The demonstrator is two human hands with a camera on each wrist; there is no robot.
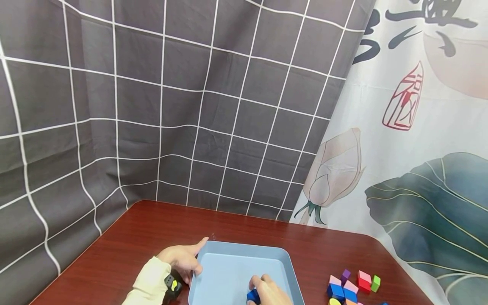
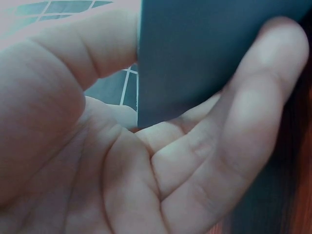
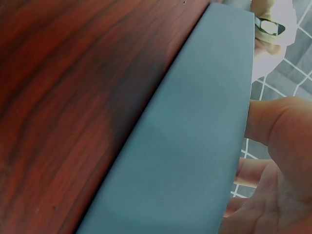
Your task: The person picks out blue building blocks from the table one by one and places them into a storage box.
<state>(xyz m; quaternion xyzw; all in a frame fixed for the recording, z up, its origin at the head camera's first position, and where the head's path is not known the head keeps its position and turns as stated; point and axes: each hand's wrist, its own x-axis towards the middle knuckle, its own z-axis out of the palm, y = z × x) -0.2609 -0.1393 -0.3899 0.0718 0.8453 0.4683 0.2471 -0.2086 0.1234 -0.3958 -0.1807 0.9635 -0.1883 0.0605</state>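
Note:
A light blue tray lies on the table in the head view. At its left edge my left hand grips the side, thumb over the rim. The left wrist view shows the fingers curled along the outside of the tray wall. Inside the tray, near its front, my right hand pinches a blue block, partly covered by the fingers. From the right wrist, the outer tray wall fills the middle and hides the block; part of the right hand shows beyond the rim.
Right of the tray, several loose blocks lie on the red-brown table: purple, red, green, blue, with pink, yellow and orange ones. A grey checked curtain hangs behind the table.

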